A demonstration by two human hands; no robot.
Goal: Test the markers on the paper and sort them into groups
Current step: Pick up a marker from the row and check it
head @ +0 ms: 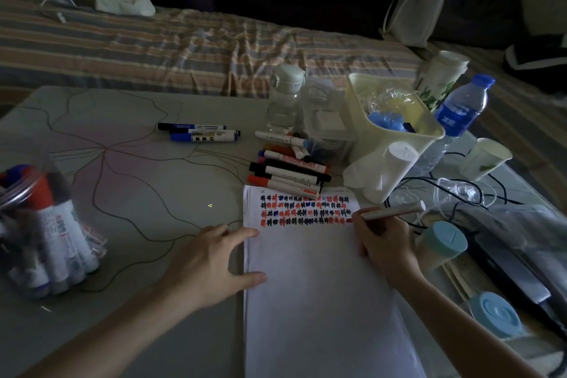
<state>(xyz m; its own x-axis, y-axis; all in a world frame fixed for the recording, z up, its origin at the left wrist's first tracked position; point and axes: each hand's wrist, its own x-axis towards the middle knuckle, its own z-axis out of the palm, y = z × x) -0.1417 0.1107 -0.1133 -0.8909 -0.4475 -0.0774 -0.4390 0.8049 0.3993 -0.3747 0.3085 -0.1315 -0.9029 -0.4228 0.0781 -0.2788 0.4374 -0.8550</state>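
A white paper (319, 301) lies on the table with rows of red, black and blue marks near its top. My right hand (383, 242) grips a white marker (392, 212); its tip touches the paper at the right end of the lowest row. My left hand (214, 258) lies flat with spread fingers on the paper's left edge. A pile of red and black markers (288, 172) sits just above the paper. Two blue markers (199, 132) lie farther left. A clear jar of markers (46, 233) stands at the far left.
A cream bin (395, 120), a clear bottle (283, 101), a water bottle (457, 113), cups and black cables crowd the table's right side. Two containers with blue lids (441, 242) sit beside my right hand. A striped bed lies behind the table.
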